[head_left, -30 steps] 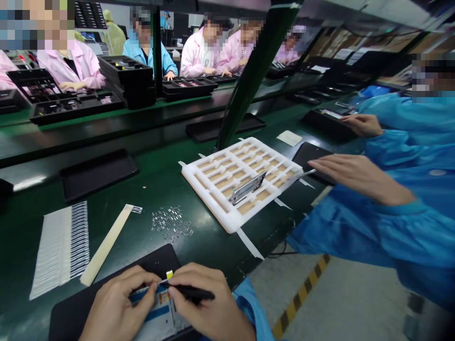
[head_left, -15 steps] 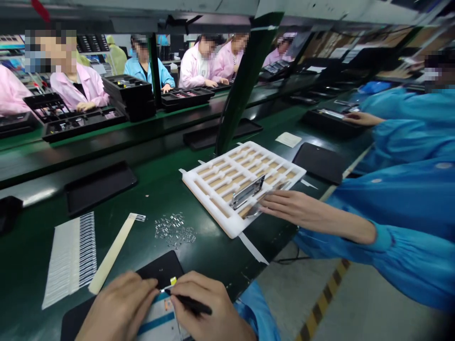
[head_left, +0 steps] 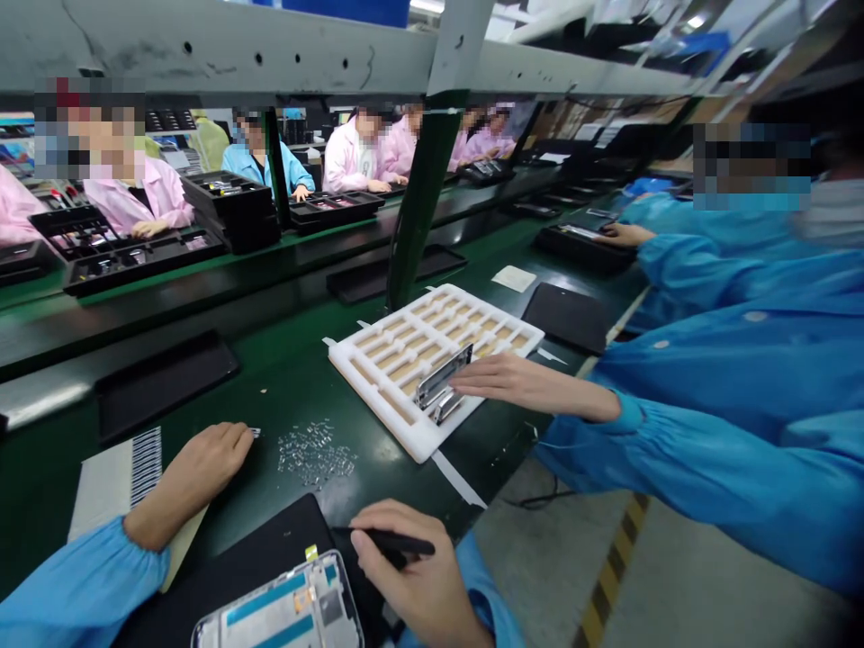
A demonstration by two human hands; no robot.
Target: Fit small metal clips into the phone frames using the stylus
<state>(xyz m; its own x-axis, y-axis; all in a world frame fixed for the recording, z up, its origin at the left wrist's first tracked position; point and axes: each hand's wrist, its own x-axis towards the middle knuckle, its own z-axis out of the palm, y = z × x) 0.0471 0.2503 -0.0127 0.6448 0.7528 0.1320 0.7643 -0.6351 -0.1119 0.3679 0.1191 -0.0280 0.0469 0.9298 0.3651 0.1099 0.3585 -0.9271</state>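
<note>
My left hand (head_left: 206, 472) reaches over a cream strip (head_left: 181, 551), its fingers pressed together at the far end, where small silver pieces (head_left: 255, 433) peek out. What the fingertips grip is hidden. In my right hand (head_left: 418, 571) is a pair of slim black tweezers (head_left: 398, 542), its tip pointing left above a black mat (head_left: 283, 531). On that mat, between my hands, lies a silver phone frame (head_left: 317, 598) with blue strips and a yellow tab (head_left: 311, 553). Past it, small shiny metal pieces (head_left: 316, 453) are scattered on the green bench.
A co-worker's hand (head_left: 503, 382) touches phone frames standing in a white slotted tray (head_left: 422, 443). Striped sheets (head_left: 101, 486) lie at left, near a black tray (head_left: 166, 382). A green post (head_left: 422, 207) rises behind. Other people sit across the bench.
My left hand has left the phone frame and moved forward to the cream strip's end. My right hand has drawn the tweezers off the frame. The view has tilted upward.
</note>
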